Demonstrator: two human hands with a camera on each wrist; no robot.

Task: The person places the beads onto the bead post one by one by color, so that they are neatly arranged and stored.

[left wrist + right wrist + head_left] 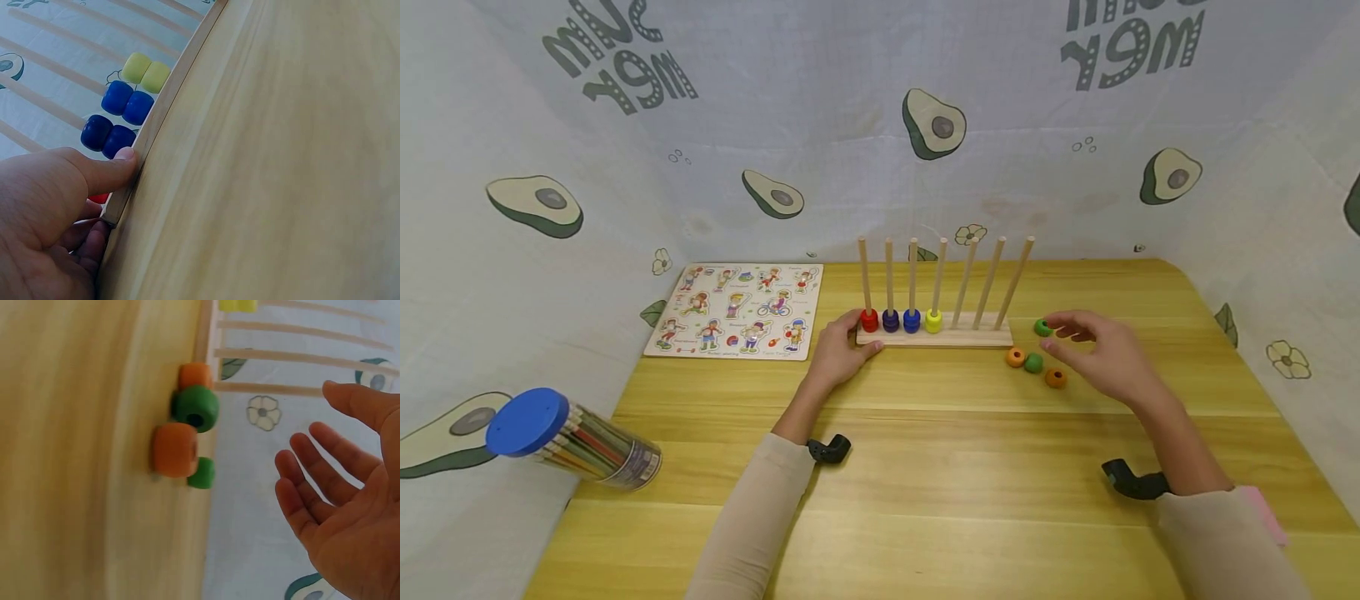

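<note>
A wooden peg board (pixel 955 339) with a row of upright pegs stands on the table. My left hand (pixel 837 354) grips its left end, thumb along the front edge. Red beads (pixel 868 321), dark blue beads (pixel 891 321), blue beads (pixel 912 321) and yellow beads (pixel 933 321) sit stacked on the left pegs; the red ones are mostly hidden behind the hand in the left wrist view. Off the board's right end lie two orange beads (pixel 175 450) and two green beads (pixel 197 409). My right hand (pixel 1101 350) hovers beside them, fingers spread, nothing held.
A picture puzzle board (pixel 733 312) lies at the back left. At the left edge stands a clear jar of pencils (pixel 598 446) with a blue lid. A pink item (pixel 1264 515) shows beside the right sleeve. Patterned cloth (pixel 850 125) hangs around the table.
</note>
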